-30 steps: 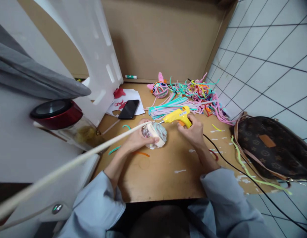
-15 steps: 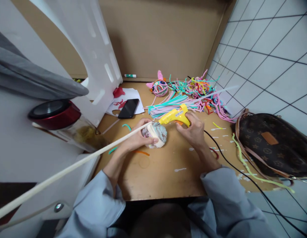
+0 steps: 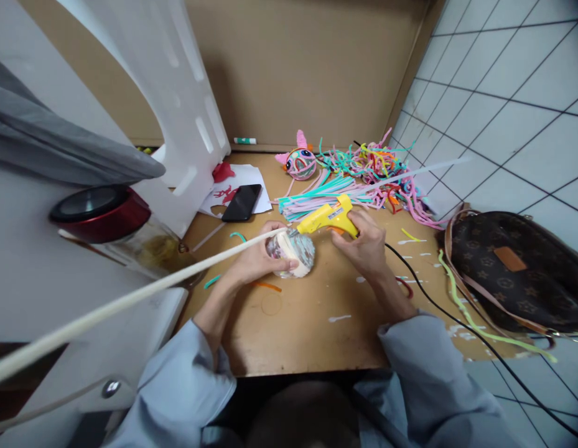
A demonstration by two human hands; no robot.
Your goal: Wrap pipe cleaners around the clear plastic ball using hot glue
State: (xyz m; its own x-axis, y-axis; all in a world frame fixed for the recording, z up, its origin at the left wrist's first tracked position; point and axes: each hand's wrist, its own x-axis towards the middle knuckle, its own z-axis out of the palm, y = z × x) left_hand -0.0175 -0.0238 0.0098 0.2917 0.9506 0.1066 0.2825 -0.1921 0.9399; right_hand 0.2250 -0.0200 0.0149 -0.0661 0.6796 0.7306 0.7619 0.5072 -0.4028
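My left hand (image 3: pixel 258 260) is closed around a round ball (image 3: pixel 305 254) partly wrapped in cream strips, its thumb pressed on the near side. From the ball a long cream pipe cleaner (image 3: pixel 177 286) runs out toward the lower left, close to the camera. A yellow hot glue gun (image 3: pixel 326 216) is gripped in my right hand (image 3: pixel 363 244), its nozzle at the top of the ball; whether it touches cannot be made out. A clear glue stick (image 3: pixel 419 169) sticks out of the gun's back, and a black cord (image 3: pixel 424 295) trails to the lower right.
Behind lie bundled pipe cleaners (image 3: pixel 312 194), a tangled pile (image 3: pixel 363 158) and a pink-eared ball figure (image 3: pixel 300 163). A phone (image 3: pixel 242 203) rests on paper at the left, near a red-lidded glass jar (image 3: pixel 106 218). A brown handbag (image 3: pixel 522 274) sits at the right edge.
The glue gun's nozzle has shifted very slightly at the ball's top. The free stretch of cream pipe cleaner has swung a little upward. Both hands keep their grip.
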